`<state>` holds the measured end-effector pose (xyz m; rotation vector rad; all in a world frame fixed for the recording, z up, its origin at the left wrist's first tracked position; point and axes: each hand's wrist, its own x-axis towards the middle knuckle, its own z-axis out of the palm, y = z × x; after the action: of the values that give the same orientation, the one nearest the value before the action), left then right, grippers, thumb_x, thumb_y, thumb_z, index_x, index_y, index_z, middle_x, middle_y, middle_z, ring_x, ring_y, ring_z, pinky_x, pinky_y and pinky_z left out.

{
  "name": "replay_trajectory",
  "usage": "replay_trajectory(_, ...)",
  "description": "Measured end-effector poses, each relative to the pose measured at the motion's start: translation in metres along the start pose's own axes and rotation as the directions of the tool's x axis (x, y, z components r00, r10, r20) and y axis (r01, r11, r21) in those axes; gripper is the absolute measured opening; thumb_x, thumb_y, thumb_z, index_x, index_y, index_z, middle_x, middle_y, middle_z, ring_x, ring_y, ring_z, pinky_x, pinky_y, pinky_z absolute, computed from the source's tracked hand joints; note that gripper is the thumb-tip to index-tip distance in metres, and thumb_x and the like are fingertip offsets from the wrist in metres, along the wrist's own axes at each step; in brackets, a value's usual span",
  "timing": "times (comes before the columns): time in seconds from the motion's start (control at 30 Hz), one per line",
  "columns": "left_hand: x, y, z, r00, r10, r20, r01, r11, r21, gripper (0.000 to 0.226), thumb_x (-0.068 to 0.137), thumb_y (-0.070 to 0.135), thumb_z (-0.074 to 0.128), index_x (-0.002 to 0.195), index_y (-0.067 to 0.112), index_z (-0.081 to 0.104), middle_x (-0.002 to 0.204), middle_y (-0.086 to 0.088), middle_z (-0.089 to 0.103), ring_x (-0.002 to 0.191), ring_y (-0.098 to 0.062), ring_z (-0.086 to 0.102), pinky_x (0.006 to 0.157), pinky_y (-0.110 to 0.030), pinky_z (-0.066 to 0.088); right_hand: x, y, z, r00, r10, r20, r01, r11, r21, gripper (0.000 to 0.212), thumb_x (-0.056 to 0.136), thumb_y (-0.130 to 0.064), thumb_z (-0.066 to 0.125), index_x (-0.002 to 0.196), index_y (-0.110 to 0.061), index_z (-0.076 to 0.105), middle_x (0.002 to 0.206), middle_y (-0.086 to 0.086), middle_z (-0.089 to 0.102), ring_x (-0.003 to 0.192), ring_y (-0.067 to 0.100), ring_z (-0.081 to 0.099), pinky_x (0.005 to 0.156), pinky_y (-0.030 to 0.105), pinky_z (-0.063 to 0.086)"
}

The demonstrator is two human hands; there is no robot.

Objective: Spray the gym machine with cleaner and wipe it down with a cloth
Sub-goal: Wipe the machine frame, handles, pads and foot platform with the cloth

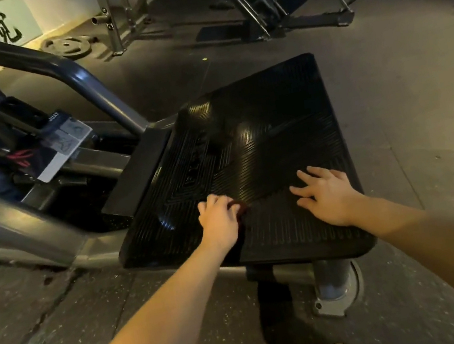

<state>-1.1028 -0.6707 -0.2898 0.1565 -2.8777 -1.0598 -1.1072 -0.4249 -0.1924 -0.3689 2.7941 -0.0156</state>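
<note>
The gym machine's black ribbed footplate (269,146) fills the middle of the head view, tilted away from me. My left hand (219,218) is curled near its front edge around a small dark reddish thing (241,210), which looks like a bunched cloth; most of it is hidden under my fingers. My right hand (327,196) lies flat on the plate to the right, fingers spread. No spray bottle shows in this view.
The machine's grey steel frame (75,74) and an instruction placard (63,143) stand to the left. A round support foot (336,283) sits under the plate's near corner. A weight plate (67,46) lies on the floor at the back, beside other machines (266,7).
</note>
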Motion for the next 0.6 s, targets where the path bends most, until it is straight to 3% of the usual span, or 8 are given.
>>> replay_trajectory(0.13,0.023,0.012,0.008,1.000,0.019,-0.014,-0.018,0.996,0.085,0.026,0.107,0.030,0.050,0.126,0.017,0.064,0.130,-0.003,0.048,0.123,-0.026,0.037,0.102,-0.041,0.035,0.006,0.005,0.005,0.998,-0.026,-0.054,0.027,0.999,0.026,0.048,0.109,-0.045,0.039,0.156,-0.042,0.035,0.172,-0.004,0.013,0.159,0.021,0.001,0.126,0.047,0.002)
replay_trajectory(0.3,-0.045,-0.012,0.001,0.996,0.075,-0.038,-0.073,0.995,0.065,0.021,0.106,0.028,0.052,0.119,0.017,0.065,0.122,-0.002,0.049,0.111,-0.023,0.040,0.098,-0.035,0.035,0.005,0.003,0.008,0.999,-0.031,-0.034,0.032,0.999,0.035,0.048,0.110,-0.042,0.038,0.158,-0.037,0.035,0.172,0.000,0.012,0.159,0.023,0.001,0.126,0.047,0.001)
replay_trajectory(0.47,-0.103,-0.016,-0.014,0.992,0.114,0.052,-0.116,0.993,0.037,0.016,0.106,0.025,0.053,0.115,0.020,0.065,0.119,0.004,0.045,0.108,-0.016,0.037,0.098,-0.031,0.036,0.003,-0.001,-0.002,0.999,-0.031,0.025,0.030,0.999,0.020,0.050,0.110,-0.039,0.040,0.159,-0.034,0.033,0.173,0.004,0.011,0.159,0.028,0.001,0.126,0.049,0.002)
replay_trajectory(0.6,-0.067,0.008,-0.016,0.993,0.117,0.007,-0.117,0.993,0.013,0.019,0.105,0.026,0.056,0.116,0.015,0.067,0.115,0.004,0.047,0.110,-0.019,0.039,0.101,-0.033,0.036,0.000,-0.005,-0.003,0.999,-0.036,0.037,0.034,0.998,0.046,0.050,0.110,-0.038,0.041,0.159,-0.034,0.034,0.173,0.003,0.010,0.159,0.026,0.000,0.127,0.049,0.000)
